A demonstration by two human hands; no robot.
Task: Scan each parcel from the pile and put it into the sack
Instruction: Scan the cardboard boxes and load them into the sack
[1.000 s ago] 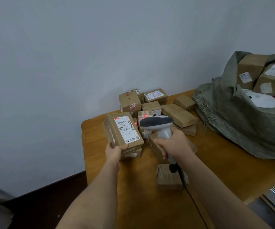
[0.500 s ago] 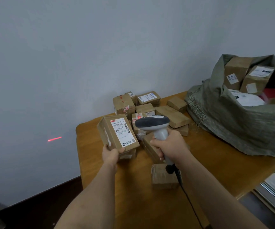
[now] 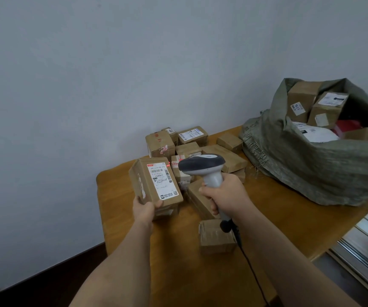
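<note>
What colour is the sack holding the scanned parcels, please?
Dull grey-green woven fabric; the sack shows best in the head view.

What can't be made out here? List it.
Head view only:
- Label text on the held parcel: too small to read.
- Left hand's fingers: hidden behind that parcel.
- Sack: right side cut off by the frame edge, its depth hidden by its wall.
- Scanner window: faces away; the right hand covers the trigger.

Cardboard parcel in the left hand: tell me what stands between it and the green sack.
The cardboard parcel with the white label, gripped by the left hand, has the grey handheld scanner in the right hand and the pile of brown boxes between it and the green woven sack. Lifted above them, nothing visible blocks it.
</note>
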